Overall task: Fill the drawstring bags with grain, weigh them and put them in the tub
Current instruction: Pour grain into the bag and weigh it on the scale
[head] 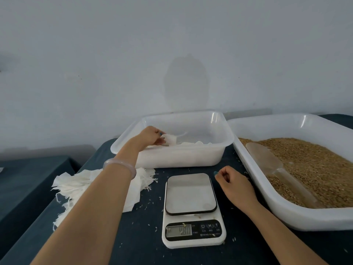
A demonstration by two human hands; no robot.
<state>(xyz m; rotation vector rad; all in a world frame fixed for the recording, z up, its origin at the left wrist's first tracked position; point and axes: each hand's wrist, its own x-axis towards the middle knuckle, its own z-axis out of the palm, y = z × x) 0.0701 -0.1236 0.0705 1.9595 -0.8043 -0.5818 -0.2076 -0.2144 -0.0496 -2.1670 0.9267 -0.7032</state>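
My left hand (150, 136) reaches over the rim of the translucent white tub (221, 148) and pinches a small white filled drawstring bag (171, 140) just above other white bags lying inside. My right hand (232, 180) hovers over the dark cloth to the right of the scale, fingers loosely curled and holding nothing. The white kitchen scale (191, 209) stands at centre with a bare steel platform and a lit display. A pile of empty white drawstring bags (80, 185) lies to the left under my forearm. Grain (313, 165) fills the large white tray (286, 213) at right, with a clear plastic scoop (267, 159) lying in it.
The table is covered with a dark blue cloth (145, 241) scattered with loose grains. A second dark-covered surface (28, 180) sits lower at the left. A plain grey wall stands right behind the tub and tray.
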